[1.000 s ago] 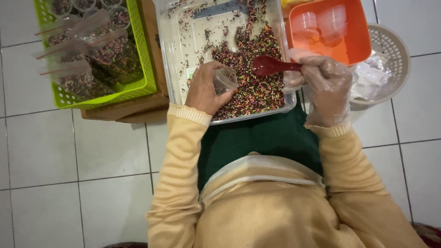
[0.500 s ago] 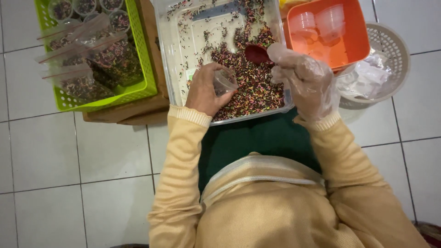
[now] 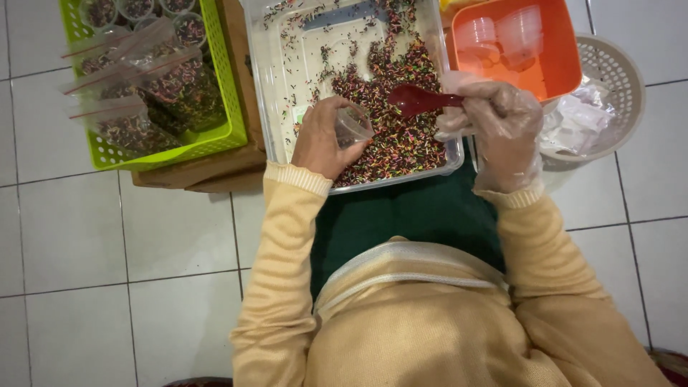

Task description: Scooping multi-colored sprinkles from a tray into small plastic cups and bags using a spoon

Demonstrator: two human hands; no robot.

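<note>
While we read the scene from above, each line below names one part and its hazard.

Left hand: bare, we see it closed around a small clear cup, whose mouth tilts toward the spoon.

Right hand: in a thin clear glove, closed on the handle of a red spoon; the bowl points toward the cup and hangs just beside its mouth.

Sprinkles: a loose multicoloured heap directly under both grips, inside a clear plastic tub.

Spill risk: we judge that a tilted or overfull spoon would drop grains past the narrow cup mouth; those would fall back into the tub, but a pour made nearer the tub's near wall could send them onto the green cloth below the wrists.

Crush risk: the cup looks thin, so a tighter left grip could buckle it and tip out its fill.

Slip risk: the loose glove could let the handle twist.

Beyond the right hand: an orange tray of empty cups and a white basket.

Beyond the left hand: a green basket of filled bags.
</note>
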